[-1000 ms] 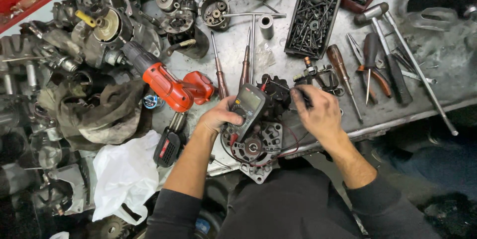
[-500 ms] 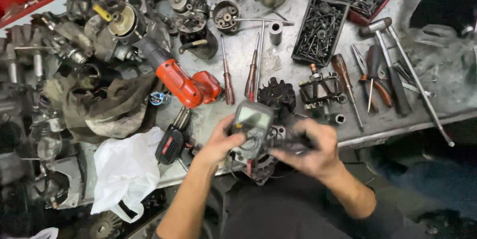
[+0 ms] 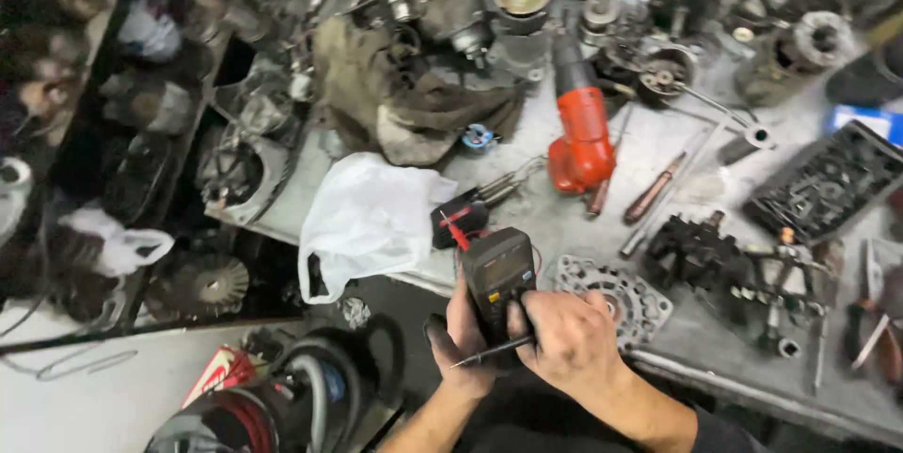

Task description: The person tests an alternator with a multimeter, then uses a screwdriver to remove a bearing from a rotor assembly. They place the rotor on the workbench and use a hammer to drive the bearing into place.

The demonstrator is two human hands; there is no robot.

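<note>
Both hands clenched on the dark multimeter (image 3: pixel 499 276): left hand (image 3: pixel 461 345) cradles its rigid, light case, right hand (image 3: pixel 569 340) pinches a thin probe (image 3: pixel 491 351) alongside.

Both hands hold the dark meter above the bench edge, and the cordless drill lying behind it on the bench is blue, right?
Not quite. The head view shows the drill is red-orange, not blue. The rest stands: left hand and right hand hold the meter.

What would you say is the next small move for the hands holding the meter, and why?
Probably bring the probe tip to the round metal plate. The left hand cradles the multimeter off the bench, the right hand pinches a thin black probe pointing away from any part, touching nothing.
</note>
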